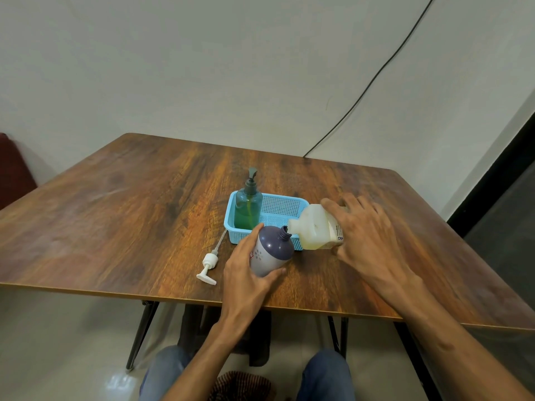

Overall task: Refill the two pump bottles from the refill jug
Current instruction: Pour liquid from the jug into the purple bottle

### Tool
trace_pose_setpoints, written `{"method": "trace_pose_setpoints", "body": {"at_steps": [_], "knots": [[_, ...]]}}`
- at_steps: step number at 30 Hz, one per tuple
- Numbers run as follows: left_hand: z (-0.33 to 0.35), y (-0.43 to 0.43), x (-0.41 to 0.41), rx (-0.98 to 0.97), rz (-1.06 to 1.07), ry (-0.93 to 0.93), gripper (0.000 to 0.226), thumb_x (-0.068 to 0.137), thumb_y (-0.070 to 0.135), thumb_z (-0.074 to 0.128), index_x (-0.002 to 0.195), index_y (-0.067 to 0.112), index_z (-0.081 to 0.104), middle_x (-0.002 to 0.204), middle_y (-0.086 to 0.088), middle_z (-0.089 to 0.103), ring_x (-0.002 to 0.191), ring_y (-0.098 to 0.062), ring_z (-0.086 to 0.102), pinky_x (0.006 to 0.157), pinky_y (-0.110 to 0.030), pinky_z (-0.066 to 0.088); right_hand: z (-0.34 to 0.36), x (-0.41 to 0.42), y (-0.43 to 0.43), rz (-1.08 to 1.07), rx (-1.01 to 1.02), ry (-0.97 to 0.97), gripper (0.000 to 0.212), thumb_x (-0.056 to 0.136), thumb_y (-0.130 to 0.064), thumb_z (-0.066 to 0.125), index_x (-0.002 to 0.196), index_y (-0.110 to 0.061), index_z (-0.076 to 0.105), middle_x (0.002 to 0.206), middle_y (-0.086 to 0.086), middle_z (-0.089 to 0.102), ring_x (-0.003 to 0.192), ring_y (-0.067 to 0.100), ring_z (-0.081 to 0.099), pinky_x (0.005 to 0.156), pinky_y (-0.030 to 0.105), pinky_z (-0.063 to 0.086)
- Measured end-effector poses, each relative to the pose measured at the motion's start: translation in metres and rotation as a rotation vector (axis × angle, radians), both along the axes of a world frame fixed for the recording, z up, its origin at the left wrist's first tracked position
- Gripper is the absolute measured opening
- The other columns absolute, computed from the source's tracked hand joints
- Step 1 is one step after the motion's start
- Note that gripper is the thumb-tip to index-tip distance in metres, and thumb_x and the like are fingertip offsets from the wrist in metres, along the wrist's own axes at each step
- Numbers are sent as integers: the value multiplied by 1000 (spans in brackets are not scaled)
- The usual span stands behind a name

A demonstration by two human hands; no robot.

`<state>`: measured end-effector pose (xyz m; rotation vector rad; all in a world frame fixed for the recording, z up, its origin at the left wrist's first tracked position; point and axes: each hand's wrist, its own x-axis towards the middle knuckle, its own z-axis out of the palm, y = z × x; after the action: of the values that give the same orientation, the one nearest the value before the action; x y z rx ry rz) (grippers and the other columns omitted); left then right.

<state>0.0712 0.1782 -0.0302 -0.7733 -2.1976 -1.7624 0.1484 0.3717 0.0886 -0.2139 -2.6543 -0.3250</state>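
Observation:
My left hand (pixel 246 273) grips a purple-grey pump bottle (pixel 272 251) with its pump removed, held upright on the table and leaning slightly right. In my right hand (pixel 367 235) the pale yellowish refill jug (pixel 315 230) is tipped on its side, its spout touching the bottle's open neck. The white pump head (pixel 209 263) with its tube lies on the table left of the bottle. A green pump bottle (pixel 248 206), pump on, stands in the left end of the blue basket (pixel 285 208).
The wooden table (pixel 130 221) ends in a front edge just below my hands. A black cable (pixel 376 76) runs down the wall behind the table. My knees and the table's black legs show below.

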Motion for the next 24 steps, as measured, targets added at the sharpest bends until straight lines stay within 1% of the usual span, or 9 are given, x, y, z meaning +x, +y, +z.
{"method": "trace_pose_setpoints", "body": {"at_steps": [2,4,8,10,13,15,19,21,24], "knots": [[0,0,-1,0,-4,5,95,67,36,90,148,25,43,143,8,54,128,3,50,105,-19,45,1,0,-2,-7,-5,-23,93,58,-28,94,140,-22,51,125,13,59,114,33,55,94,50,47],[0,1,-1,-2,-3,5,95,67,36,90,148,24,43,143,8,54,128,3,50,105,-17,45,2,0,-2,-14,-8,-29,93,58,-28,94,141,-22,51,126,13,59,115,34,55,95,50,47],[0,1,0,-3,-10,4,94,68,37,89,149,23,43,144,7,54,129,1,50,105,-16,44,0,0,-1,-16,1,-4,94,50,-23,96,135,-20,56,118,14,62,107,36,59,88,51,50],[0,1,0,-2,-11,3,94,68,37,89,149,23,43,143,8,54,128,1,50,104,-17,44,0,0,0,-7,6,5,94,49,-22,96,134,-19,56,117,14,62,105,36,59,88,51,50],[1,1,0,-3,-12,-1,94,68,39,88,149,24,42,143,9,54,128,3,50,103,-12,42,-1,-1,1,1,15,17,95,50,-24,96,135,-21,55,117,13,61,105,34,58,87,50,51],[1,0,1,-1,-9,-4,95,68,36,90,149,23,43,143,7,54,128,2,50,103,-15,44,-2,-1,1,5,21,27,95,49,-25,97,134,-21,55,115,12,62,103,33,59,86,49,51],[2,0,1,8,-3,1,95,66,31,91,148,20,44,142,6,56,127,-2,53,104,-25,48,-2,-2,2,-1,14,28,96,47,-25,98,134,-19,57,114,14,63,102,34,60,86,51,51],[3,0,1,9,-1,0,94,66,31,92,148,21,45,141,6,57,127,-2,53,104,-26,49,-1,-2,2,-2,15,19,96,47,-26,98,134,-20,57,114,13,63,102,34,60,86,50,51],[3,0,1,4,-1,-2,95,67,32,91,148,22,44,142,7,56,127,1,52,104,-25,48,0,-1,1,-17,10,-10,95,54,-29,96,139,-22,54,121,12,61,109,33,57,91,49,49]]}}
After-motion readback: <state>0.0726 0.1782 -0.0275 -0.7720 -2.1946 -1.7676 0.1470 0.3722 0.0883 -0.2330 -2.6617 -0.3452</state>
